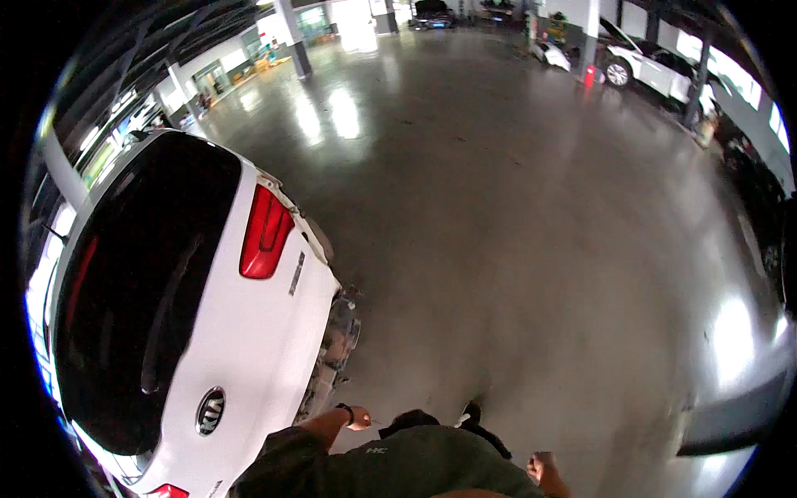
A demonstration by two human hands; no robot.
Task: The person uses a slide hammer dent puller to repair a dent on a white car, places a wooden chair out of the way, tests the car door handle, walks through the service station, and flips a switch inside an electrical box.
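Note:
My left hand (pixel 359 417), with a dark band at the wrist, is closed in front of my body. A thin tip seems to stick out of its fingers, too small to name. Nearest to it is the white car (pixel 270 332), whose rear end stands on my left. Below the tailgate the bumper is off, and dark inner parts (pixel 339 334) lie bare. My right hand (pixel 544 466) hangs low at my right side, its fingers curled in. Whatever may be inside that hand is hidden.
A red tail light (pixel 266 232) and a dark rear window (pixel 145 290) face me. Grey shiny floor (pixel 515 216) stretches ahead. Pillars (pixel 292 37) stand farther off. At the far right is a white car (pixel 656 70) with its hood up, near a red fire extinguisher (pixel 589 76).

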